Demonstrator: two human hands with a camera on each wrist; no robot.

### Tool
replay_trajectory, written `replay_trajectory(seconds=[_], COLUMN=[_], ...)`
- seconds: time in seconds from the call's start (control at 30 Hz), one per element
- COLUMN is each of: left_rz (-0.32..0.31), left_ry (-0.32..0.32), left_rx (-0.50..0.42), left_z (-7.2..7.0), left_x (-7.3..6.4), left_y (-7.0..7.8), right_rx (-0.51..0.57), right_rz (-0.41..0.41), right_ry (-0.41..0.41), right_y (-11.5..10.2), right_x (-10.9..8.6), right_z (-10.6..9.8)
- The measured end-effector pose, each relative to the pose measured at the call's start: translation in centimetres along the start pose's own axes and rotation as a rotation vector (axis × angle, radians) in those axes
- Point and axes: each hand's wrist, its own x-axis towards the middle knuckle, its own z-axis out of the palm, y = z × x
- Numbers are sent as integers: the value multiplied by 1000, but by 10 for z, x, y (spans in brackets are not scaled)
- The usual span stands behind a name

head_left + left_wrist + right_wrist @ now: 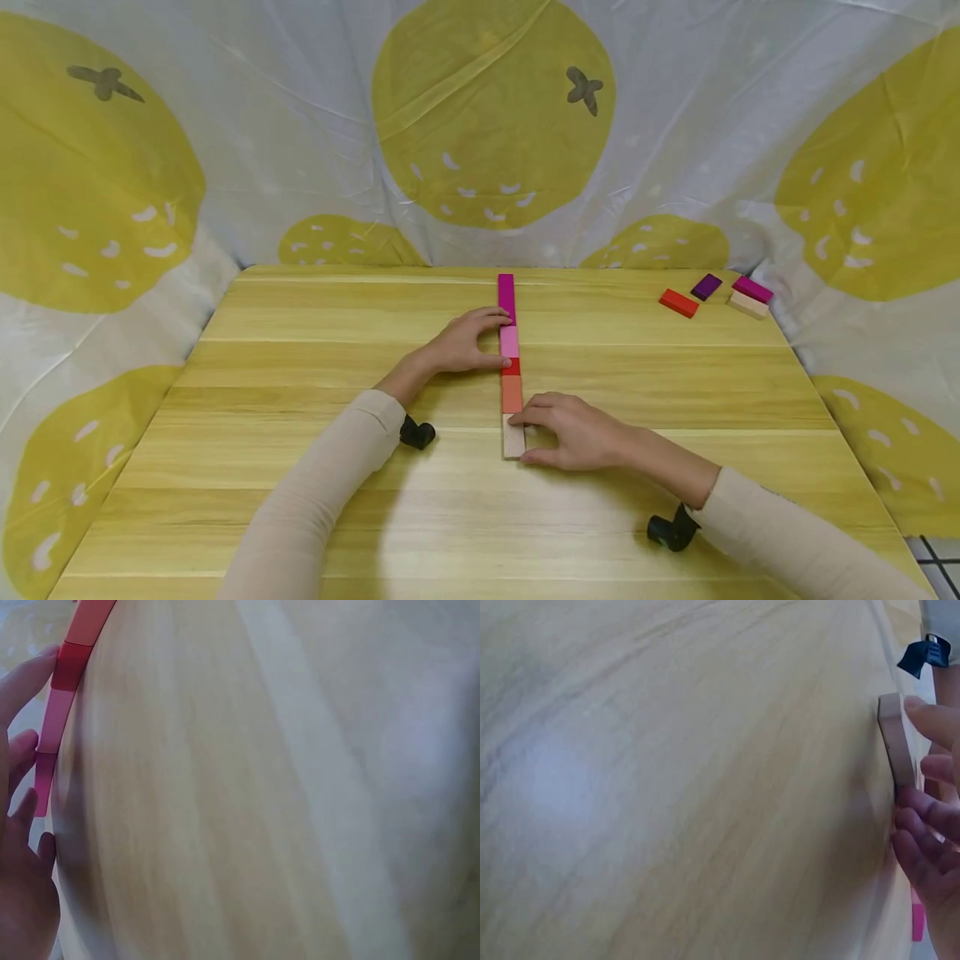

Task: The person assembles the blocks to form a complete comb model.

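Observation:
A straight row of blocks runs away from me across the table. From far to near come a magenta block (506, 292), a pink block (509, 344), a red block (513, 368), a salmon block (512, 395) and a plain wooden block (514, 443). My left hand (465, 342) is at the row's left side, thumb on the red block and fingertips at the magenta one, fingers spread. From the right, my right hand (579, 432) touches the wooden block, its thumb at the near end and fingers towards the salmon joint.
At the table's back right corner lie a red block (678, 303), a purple block (707, 287), a magenta block (752, 289) and a plain wooden block (747, 305). Behind the table (247, 467) hangs a patterned cloth (300, 125). Black wrist devices stick out below both sleeves.

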Motion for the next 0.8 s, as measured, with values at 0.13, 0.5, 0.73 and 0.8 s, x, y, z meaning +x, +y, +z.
replay_trajectory(seconds=[0.13,0.5,0.73,0.8], left_rz=[12,23,-26,-50], left_ry=[-4,2,116,149], left_rx=[5,-64,-84,-81], left_z=[-2,-6,-10,-11], left_x=[1,6,21,26], left_y=[0,-1,-10,-13], right_rx=[31,19,-28,-18], right_rz=[3,119,320,400], right_ry=[32,256,369,382], right_y=[7,77,133,147], right_x=[-5,-35,-59,-66], right_z=[-12,-70,-107,-114])
